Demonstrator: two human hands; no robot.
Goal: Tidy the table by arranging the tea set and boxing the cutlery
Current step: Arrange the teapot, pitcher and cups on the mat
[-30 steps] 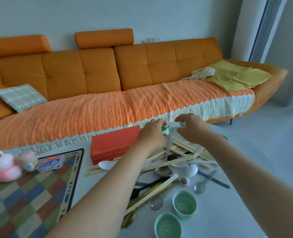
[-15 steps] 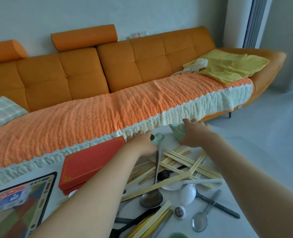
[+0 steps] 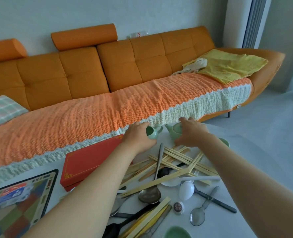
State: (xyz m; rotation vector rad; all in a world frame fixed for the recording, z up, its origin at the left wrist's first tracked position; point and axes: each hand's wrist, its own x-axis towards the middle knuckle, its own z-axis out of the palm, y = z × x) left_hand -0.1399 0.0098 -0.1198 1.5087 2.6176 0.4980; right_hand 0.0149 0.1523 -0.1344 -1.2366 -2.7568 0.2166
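Both hands reach to the far edge of the bench (image 3: 216, 227), close to the sofa (image 3: 84, 74).

- **Left hand** (image 3: 139, 137): its fingers are curled round a small green pitcher (image 3: 154, 133), gripping it from the left. The spout points right.
- **Right hand** (image 3: 193, 133): it holds a green teapot (image 3: 174, 133), with fingers over the top and the thumb low at the near side. The spout points left, towards the pitcher.

The two pieces stand just beside each other without touching, both between the hands.

A green cup (image 3: 225, 143) shows just behind the right wrist. Another cup (image 3: 176, 233) sits at the near edge of the view, well apart from the hands.

Between the forearms lies the cutlery, loose:

- A crossed heap of chopsticks (image 3: 178, 158) lies just near of the teapot.
- A metal spoon (image 3: 150, 194) has its handle running up towards the pitcher.
- A white spoon (image 3: 186, 188) lies to its right.

A red box (image 3: 90, 160) lies shut just left of the left forearm.
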